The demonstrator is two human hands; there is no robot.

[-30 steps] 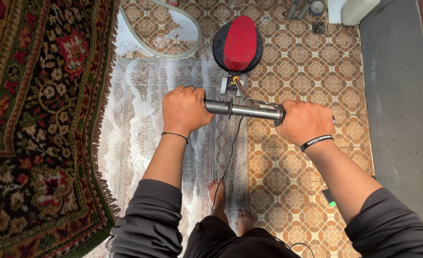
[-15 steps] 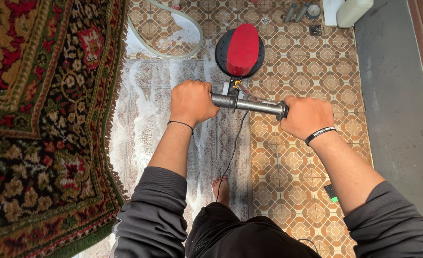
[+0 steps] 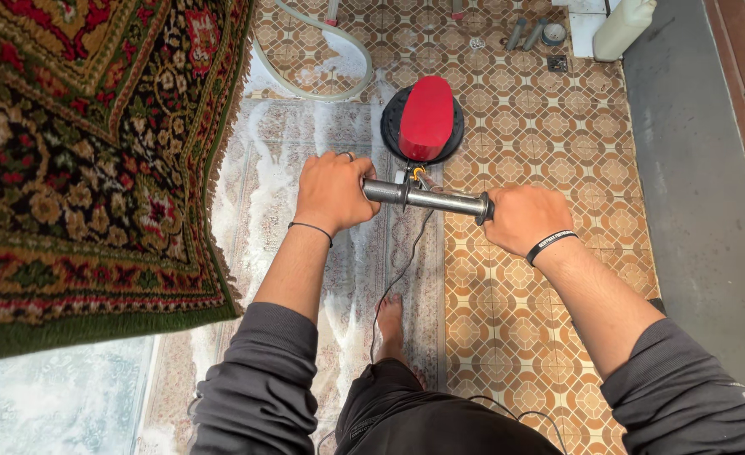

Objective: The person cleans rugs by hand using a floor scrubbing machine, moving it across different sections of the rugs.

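Metal handlebar (image 3: 427,199) lies crosswise, gripped tight by left hand (image 3: 332,192) and right hand (image 3: 528,221).

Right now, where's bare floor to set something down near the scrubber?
Free: patterned orange tile right of the red-and-black round floor scrubber, bordered by the grey concrete strip. More tile below the right hand. Crowded: the soapy pale rug under the left hand, the white hose, and the hanging red patterned carpet.
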